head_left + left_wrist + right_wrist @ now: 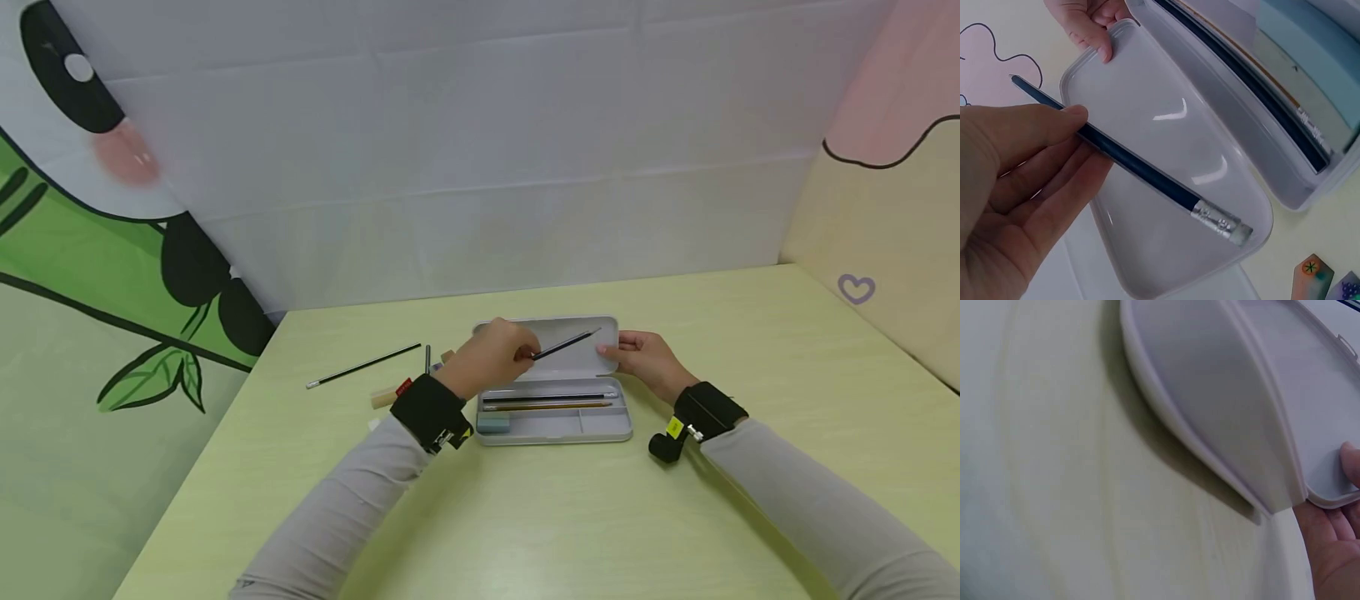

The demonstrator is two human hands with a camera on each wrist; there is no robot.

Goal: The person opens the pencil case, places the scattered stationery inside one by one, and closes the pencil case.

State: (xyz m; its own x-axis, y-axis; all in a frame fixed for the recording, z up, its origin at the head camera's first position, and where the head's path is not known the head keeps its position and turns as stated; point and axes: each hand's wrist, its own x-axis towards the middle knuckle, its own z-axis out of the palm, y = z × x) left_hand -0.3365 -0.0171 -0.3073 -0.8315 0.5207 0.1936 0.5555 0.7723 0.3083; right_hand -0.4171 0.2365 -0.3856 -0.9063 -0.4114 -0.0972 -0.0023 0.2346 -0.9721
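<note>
My left hand (491,360) pinches a dark pencil (1141,169) between thumb and fingers, above the raised lid (577,360) of a pale grey pencil case (604,424). In the left wrist view the pencil's white eraser end points to the lower right. My right hand (651,364) grips the lid's right edge, thumb on the inner face. Inside the case body, a dark pencil (1254,94) and a brown pencil (566,407) lie in the long compartment. A blue eraser (493,424) sits in the compartment at front left.
Left of the case, a dark pencil (363,367) lies on the table, with another dark stick (427,358) nearby. A beige piece (385,398) is partly behind my left wrist. Two small fruit-printed pieces, one orange (1312,276), show at the left wrist view's corner.
</note>
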